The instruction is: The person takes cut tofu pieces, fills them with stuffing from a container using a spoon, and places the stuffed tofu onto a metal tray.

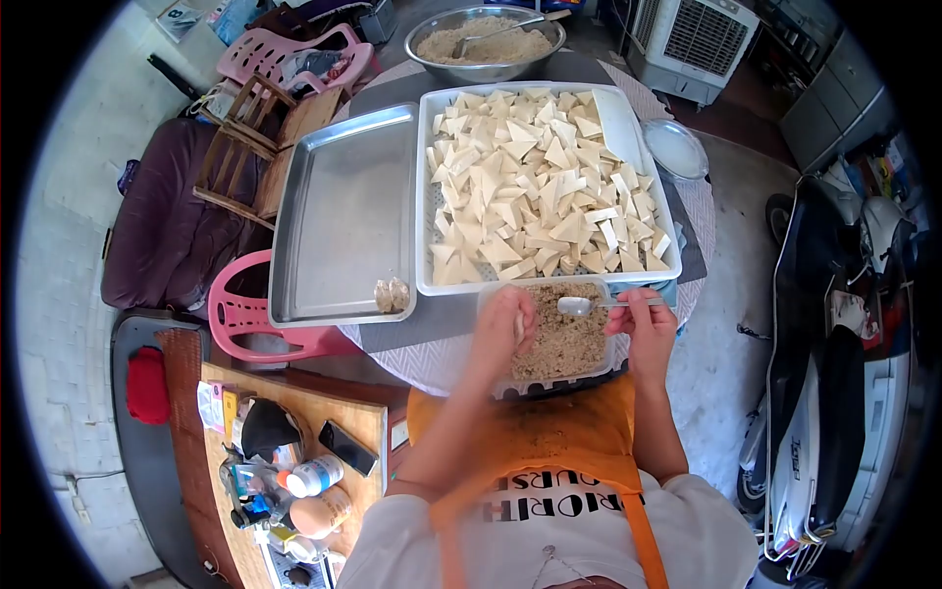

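My right hand [643,322] grips a metal spoon [575,306] by its handle, its bowl over a clear plastic container [610,353] of brown minced filling [559,344]. Over the container's left side, my left hand [505,322] is closed with fingers curled; a pale edge shows at the fingers, but what it is I cannot make out. Just beyond both hands, a white tray [549,288] is heaped with pale tofu triangles [540,187]. To the left stands a metal tray [343,216] with a few filled pieces [392,294] in its near right corner.
A steel bowl [471,71] of crumbly mixture with a ladle [500,35] stands at the far end. A round lid [675,149] lies right of the white tray. Pink chairs [235,312], a side table [373,412] with bottles and a phone [347,447], and a motorbike [814,393] surround the table.
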Tool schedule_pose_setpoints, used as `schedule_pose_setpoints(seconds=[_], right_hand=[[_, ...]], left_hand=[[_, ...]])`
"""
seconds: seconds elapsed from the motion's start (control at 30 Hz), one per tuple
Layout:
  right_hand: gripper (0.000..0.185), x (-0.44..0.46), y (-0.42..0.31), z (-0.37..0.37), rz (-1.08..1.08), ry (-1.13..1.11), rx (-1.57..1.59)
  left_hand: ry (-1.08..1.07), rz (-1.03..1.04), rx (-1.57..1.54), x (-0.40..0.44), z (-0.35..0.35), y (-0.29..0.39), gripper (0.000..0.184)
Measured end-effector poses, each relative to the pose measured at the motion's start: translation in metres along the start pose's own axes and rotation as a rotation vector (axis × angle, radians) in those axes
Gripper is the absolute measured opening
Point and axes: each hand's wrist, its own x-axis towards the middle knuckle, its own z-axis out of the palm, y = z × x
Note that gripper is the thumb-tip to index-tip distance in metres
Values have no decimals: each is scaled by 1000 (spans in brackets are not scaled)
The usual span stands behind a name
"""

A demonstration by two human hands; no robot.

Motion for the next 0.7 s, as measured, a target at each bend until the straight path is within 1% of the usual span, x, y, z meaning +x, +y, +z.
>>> schedule_pose_setpoints(seconds=[0.1, 0.2, 0.3, 0.4, 0.5, 0.6, 0.67, 0.7], right_hand=[[20, -1, 2, 0, 15, -10, -5], [20, -2, 1, 2, -2, -32, -2], [20, -2, 1, 3, -5, -39, 13], [20, -3, 0, 3, -6, -39, 18], [20, -3, 1, 3, -15, -29, 13], [19, -4, 0, 3, 0, -18, 15], [19, -4, 1, 3, 4, 0, 8], [19, -4, 2, 3, 7, 2, 9]], left_hand=[[-44, -195, -147, -4, 0, 10, 39], [113, -77, 80, -9, 17, 14, 41], [45, -87, 100, -11, 12, 17, 41], [56, -59, 45, -8, 10, 13, 41], [111, -174, -199, -7, 26, 33, 39], [-26, -123, -82, -3, 14, 22, 34], [-17, -15, 180, -4, 4, 10, 36], [7, -19, 76, -3, 3, 8, 37]])
